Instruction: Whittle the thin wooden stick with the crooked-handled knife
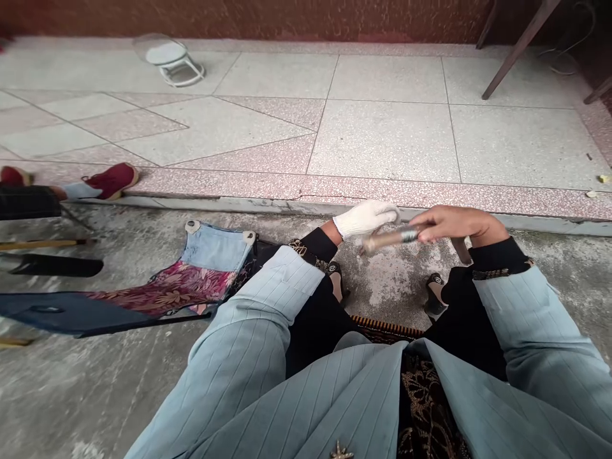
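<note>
The shoes (434,299) carry a small round emblem at the toe, too small to read (it might be lettering or just a pattern).

The right hand (449,223), bare, is closed around one end of a pale rod (385,241), next to a silvery band (409,236). The rod sticks out toward the left, its far end blurred, in front of the body and above the concrete. A brown piece (461,250) shows below the same hand; whether it joins the rod, I cannot tell. The left hand (367,218), in a white knit glove, has its fingers bent just beside the rod; I cannot tell if it grips anything.

Just beside the left sleeve, a folding chair (191,287) with denim and flowered cloth takes up the ground. Beyond it lie a yellow stick (43,244) and a black tube (60,265), near another person's red shoe (112,181). Ahead, a low curb (268,205) edges the raised tiles (387,140), where a white stool (176,62) stands.
</note>
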Demonstrator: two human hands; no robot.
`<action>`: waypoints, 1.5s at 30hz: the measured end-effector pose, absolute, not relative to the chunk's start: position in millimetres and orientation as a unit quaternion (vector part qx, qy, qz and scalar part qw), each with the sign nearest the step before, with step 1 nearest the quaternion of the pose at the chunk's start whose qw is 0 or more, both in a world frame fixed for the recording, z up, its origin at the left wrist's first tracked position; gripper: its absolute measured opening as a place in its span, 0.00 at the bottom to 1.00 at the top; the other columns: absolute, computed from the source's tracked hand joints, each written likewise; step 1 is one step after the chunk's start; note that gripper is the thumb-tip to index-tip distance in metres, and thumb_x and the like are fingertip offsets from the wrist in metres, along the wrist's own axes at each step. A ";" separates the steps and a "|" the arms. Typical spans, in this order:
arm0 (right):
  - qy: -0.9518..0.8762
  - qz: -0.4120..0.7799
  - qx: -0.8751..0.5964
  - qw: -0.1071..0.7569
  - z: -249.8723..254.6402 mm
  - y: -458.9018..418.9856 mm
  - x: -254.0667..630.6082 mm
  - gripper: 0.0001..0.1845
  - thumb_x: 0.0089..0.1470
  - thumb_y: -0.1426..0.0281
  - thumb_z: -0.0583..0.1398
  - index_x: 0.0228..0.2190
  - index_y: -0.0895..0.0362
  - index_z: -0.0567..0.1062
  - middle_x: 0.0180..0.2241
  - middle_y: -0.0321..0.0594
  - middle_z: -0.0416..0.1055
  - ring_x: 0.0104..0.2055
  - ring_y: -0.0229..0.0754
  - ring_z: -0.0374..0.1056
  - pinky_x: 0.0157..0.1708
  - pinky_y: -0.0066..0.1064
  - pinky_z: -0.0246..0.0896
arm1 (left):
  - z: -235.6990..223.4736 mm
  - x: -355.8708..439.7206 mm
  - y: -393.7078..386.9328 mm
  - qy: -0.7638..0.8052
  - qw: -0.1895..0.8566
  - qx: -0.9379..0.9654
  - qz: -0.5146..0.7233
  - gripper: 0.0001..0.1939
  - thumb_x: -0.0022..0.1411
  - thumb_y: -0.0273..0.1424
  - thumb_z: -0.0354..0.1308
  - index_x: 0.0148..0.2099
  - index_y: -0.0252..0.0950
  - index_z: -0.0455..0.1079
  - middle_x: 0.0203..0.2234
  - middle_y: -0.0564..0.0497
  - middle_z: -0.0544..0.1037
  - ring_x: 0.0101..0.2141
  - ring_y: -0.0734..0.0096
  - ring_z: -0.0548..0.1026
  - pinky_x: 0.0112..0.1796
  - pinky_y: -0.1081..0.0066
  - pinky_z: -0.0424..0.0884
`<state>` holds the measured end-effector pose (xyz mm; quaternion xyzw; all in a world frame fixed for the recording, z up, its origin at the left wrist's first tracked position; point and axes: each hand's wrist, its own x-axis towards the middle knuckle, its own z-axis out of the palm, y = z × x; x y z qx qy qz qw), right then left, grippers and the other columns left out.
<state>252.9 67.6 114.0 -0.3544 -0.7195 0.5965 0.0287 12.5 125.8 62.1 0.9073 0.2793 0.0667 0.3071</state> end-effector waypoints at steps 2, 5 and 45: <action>-0.680 0.592 -0.414 0.126 125.7 70.3 254.2 0.19 0.54 0.54 0.63 0.36 0.59 0.76 0.26 0.35 0.66 0.26 0.35 0.60 0.27 0.29 0.56 | 60.3 15.0 125.1 0.284 0.390 0.871 0.094 0.21 0.71 0.39 0.43 0.48 0.35 0.74 0.38 0.50 0.79 0.37 0.70 0.75 0.40 0.71 0.68; -0.635 0.568 -0.481 0.209 130.5 81.5 249.9 0.19 0.54 0.54 0.62 0.26 0.57 0.72 0.24 0.35 0.64 0.25 0.35 0.58 0.27 0.30 0.56 | 60.2 20.4 120.7 0.275 0.452 0.842 0.104 0.22 0.70 0.42 0.44 0.43 0.34 0.75 0.33 0.52 0.78 0.33 0.72 0.74 0.39 0.72 0.68; -0.733 0.322 -0.594 -0.083 65.1 83.5 252.5 0.12 0.56 0.60 0.59 0.34 0.55 0.77 0.35 0.46 0.74 0.34 0.46 0.66 0.31 0.34 0.52 | 47.0 28.5 129.5 0.206 0.303 0.930 0.024 0.16 0.68 0.39 0.48 0.35 0.38 0.72 0.25 0.52 0.73 0.25 0.72 0.67 0.28 0.71 0.55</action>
